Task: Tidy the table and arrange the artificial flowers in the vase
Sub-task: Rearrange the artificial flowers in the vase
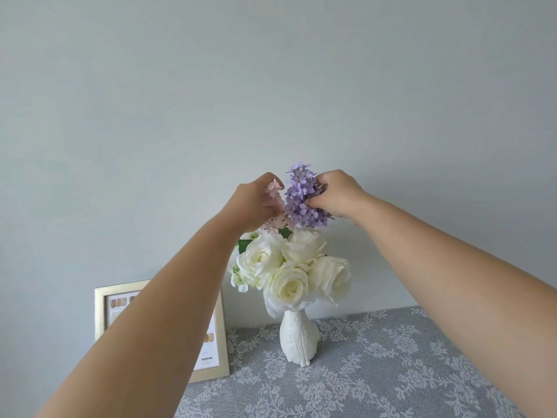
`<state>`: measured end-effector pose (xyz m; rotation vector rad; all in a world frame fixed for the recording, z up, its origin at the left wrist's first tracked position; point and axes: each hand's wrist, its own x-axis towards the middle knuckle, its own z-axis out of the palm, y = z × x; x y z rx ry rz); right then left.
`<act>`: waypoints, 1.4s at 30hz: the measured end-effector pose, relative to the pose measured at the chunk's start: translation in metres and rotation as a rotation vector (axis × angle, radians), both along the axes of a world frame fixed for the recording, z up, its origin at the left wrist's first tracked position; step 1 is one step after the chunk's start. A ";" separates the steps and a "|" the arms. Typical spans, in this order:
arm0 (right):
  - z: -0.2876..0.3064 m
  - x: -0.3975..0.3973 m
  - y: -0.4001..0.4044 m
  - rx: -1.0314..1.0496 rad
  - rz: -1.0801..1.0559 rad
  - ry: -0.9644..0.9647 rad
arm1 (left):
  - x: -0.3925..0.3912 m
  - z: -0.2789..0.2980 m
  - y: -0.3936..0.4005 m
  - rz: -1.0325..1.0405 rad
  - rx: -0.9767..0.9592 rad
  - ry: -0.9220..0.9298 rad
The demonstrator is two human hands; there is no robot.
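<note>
left hand (254, 203): fingers closed around pale pink blossom sprig (275, 197), frame centre | right hand (337, 196): fingers gripping purple lilac-like flower spike (301, 196) | both sprigs stand above cream fabric roses (289, 273) in white ribbed ceramic vase (298, 336), lower centre, on grey lace-covered worktop (391, 372) | gold picture frame (221, 351) lower left
</note>
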<state>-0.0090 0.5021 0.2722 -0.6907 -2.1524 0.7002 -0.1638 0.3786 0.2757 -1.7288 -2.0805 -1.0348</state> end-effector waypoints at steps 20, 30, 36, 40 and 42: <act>-0.027 0.027 0.006 -0.258 0.126 0.276 | -0.042 -0.025 -0.063 -0.117 0.211 -0.635; -0.088 0.030 -0.016 -0.267 0.190 0.289 | -0.039 -0.124 -0.058 -0.097 0.104 -0.940; -0.093 0.025 -0.014 -0.271 0.185 0.269 | -0.045 -0.127 -0.059 -0.163 0.157 -1.024; -0.097 0.023 -0.015 -0.277 0.193 0.274 | -0.052 -0.126 -0.050 -0.124 0.062 -1.064; -0.098 0.021 -0.017 -0.271 0.190 0.273 | -0.053 -0.121 -0.045 -0.118 0.005 -1.083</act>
